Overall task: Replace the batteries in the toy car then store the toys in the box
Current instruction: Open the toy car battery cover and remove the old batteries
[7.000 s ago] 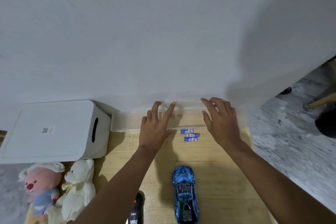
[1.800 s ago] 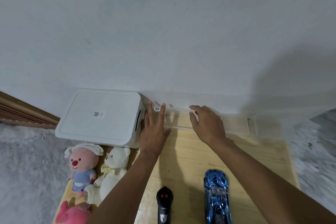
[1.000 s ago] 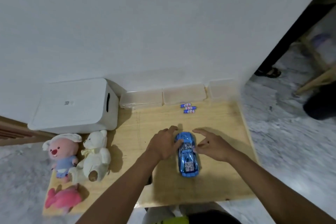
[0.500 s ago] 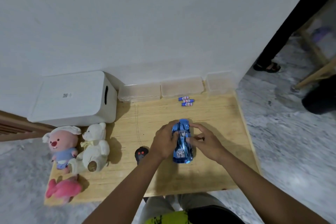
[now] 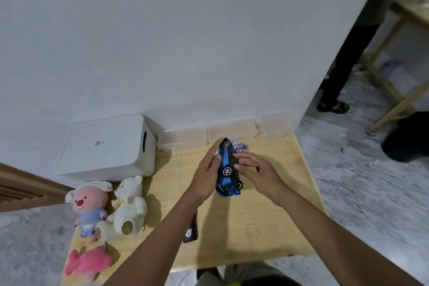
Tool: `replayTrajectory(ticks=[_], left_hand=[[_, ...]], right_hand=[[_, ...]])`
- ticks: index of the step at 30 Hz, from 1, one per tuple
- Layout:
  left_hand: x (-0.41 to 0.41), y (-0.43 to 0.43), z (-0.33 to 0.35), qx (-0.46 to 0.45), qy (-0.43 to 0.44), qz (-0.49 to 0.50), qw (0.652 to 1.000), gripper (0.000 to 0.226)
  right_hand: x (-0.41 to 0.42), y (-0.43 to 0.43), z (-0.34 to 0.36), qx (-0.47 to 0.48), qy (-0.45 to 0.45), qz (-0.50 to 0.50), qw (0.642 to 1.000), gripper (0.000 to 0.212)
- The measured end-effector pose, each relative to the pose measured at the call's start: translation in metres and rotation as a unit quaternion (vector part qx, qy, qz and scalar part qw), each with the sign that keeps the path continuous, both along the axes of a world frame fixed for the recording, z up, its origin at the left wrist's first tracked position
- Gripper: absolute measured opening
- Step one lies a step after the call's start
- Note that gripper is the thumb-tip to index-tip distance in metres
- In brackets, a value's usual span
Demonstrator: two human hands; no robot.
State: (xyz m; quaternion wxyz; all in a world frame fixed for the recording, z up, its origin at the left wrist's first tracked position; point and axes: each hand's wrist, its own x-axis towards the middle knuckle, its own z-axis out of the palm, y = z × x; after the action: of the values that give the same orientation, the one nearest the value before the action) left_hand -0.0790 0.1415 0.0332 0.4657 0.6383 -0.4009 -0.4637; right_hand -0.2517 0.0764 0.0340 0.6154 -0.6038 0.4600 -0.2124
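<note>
The shiny blue toy car [image 5: 226, 169] is lifted off the wooden table [image 5: 267, 216] and tipped on its side, wheels facing right. My left hand [image 5: 206, 174] grips its roof side. My right hand [image 5: 257, 172] touches the underside with spread fingers. Three small blue batteries [image 5: 239, 147] lie on the table just behind the car. The white storage box [image 5: 104, 146] with its lid on stands at the back left. The black remote control [image 5: 191, 231] lies under my left forearm, mostly hidden.
Three clear plastic containers [image 5: 232, 131] line the wall at the table's back. A pink-faced plush [image 5: 89, 204], a white teddy bear [image 5: 127, 206] and a pink plush [image 5: 87, 262] sit at the table's left edge. Another person's legs [image 5: 343, 65] stand at the right, near a wooden frame.
The car has been raised from the table and rolled onto its side between both hands. Earlier both hands were at the clear containers by the wall, then came back to the car.
</note>
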Motion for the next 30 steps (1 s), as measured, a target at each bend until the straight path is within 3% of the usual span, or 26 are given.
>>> replayTrajectory(ticks=[6, 9, 15, 20, 24, 30], left_hand=[[0.008, 0.023, 0.011, -0.014, 0.007, -0.009, 1.000, 0.045], [0.014, 0.036, 0.010, -0.006, -0.022, -0.018, 1.000, 0.045], [0.034, 0.061, 0.019, 0.023, -0.025, -0.060, 0.998, 0.058], [0.036, 0.075, 0.029, -0.055, -0.087, -0.044, 0.994, 0.049], [0.033, 0.078, 0.033, -0.054, -0.088, -0.038, 0.994, 0.039], [0.035, 0.080, 0.037, -0.070, -0.069, -0.043, 0.994, 0.059]], right_hand=[[0.008, 0.016, 0.011, 0.078, -0.029, 0.035, 0.996, 0.027], [0.012, 0.028, 0.019, 0.071, -0.018, 0.045, 0.996, 0.027], [0.021, 0.043, 0.037, -0.068, 0.041, 0.039, 0.996, 0.028], [0.026, 0.053, 0.042, -0.106, 0.045, -0.032, 0.993, 0.031], [0.029, 0.060, 0.045, -0.131, 0.051, -0.047, 0.989, 0.026], [0.032, 0.065, 0.053, -0.184, 0.058, -0.067, 0.979, 0.025]])
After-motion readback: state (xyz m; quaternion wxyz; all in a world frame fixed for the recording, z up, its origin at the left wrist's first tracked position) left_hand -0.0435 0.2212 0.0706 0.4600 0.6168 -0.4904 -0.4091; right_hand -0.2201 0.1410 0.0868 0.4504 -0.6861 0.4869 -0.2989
